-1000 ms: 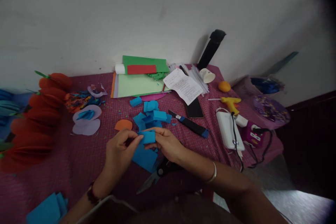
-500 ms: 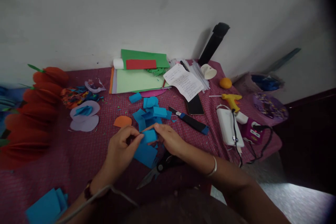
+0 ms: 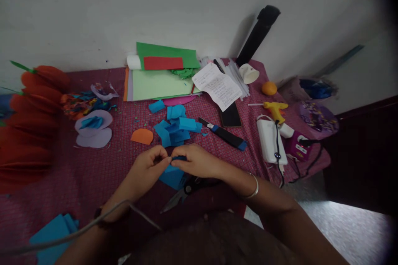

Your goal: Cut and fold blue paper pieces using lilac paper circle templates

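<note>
A small blue paper piece (image 3: 179,158) is sitting between both hands, above the near edge of the table (image 3: 120,161), about midway along it. The left hand (image 3: 148,169) is pinching its left end, thumb against fingertip; the right hand (image 3: 197,161) is gripping the other end, fingers curled closely over it. Because those fingers are covering most of the paper, a crooked crease or a slip could be going unnoticed; uneven pressure from the two sides would be the likely cause.

Just below, a blue sheet (image 3: 171,177) is lying beside scissors (image 3: 188,189), whose pointed blade is aiming toward the near edge; a hand dropping carelessly could be catching it. A pale cord (image 3: 127,203) is crossing in front of the left forearm and could be snagging if that arm lifts.

Farther in, a cutter (image 3: 228,136) is lying near loose blue pieces (image 3: 177,130), so a hasty reach could be meeting its tip; whether the blade is showing, I cannot tell.
</note>
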Available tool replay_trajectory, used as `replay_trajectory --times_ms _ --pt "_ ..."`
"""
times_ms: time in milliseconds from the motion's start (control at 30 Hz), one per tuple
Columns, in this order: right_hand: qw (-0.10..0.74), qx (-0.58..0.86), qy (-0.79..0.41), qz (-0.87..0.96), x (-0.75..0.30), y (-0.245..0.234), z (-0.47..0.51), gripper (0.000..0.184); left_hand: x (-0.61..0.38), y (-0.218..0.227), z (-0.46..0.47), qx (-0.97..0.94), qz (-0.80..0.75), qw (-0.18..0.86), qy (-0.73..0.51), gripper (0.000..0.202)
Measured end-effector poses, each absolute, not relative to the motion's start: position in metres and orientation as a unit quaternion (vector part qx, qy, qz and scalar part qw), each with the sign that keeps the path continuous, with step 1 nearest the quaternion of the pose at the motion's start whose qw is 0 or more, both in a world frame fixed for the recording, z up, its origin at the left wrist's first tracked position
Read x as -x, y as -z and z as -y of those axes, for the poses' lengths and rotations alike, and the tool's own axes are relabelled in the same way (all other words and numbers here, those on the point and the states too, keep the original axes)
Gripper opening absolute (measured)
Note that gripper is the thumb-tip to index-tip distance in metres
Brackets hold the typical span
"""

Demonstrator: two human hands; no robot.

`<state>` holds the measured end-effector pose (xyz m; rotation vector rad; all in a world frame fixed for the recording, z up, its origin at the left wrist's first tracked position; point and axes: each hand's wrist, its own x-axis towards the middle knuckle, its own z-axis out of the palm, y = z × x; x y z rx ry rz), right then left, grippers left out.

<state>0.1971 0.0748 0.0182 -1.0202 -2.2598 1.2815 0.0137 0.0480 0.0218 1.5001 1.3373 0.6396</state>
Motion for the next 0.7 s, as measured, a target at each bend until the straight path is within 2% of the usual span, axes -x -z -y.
replay_trajectory --times_ms 133,267,367,633,700 --pt "0.234 0.386 -0.519 0.726 -0.194 -0.01 -0.075 0.016 -0.018 -0.018 -0.043 -0.62 -0.575 0.432 -0.314 0.02" --pt "0.316 0.401 -0.63 0.586 -0.189 0.0 -0.074 0.016 -0.026 -0.017 -0.036 -0.572 -0.575 0.453 -0.369 0.016" --pt "0.36 0.4 -0.636 0.552 -0.186 0.003 -0.073 0.016 -0.031 -0.015 -0.032 -0.559 -0.591 0.441 -0.378 0.018" --pt "0.364 0.4 -0.681 0.493 -0.184 0.001 -0.072 0.02 -0.026 -0.01 -0.029 -0.575 -0.592 0.414 -0.383 0.031" --pt "0.373 0.395 -0.697 0.468 -0.183 0.001 -0.072 0.024 -0.028 -0.009 -0.03 -0.563 -0.599 0.418 -0.385 0.028"
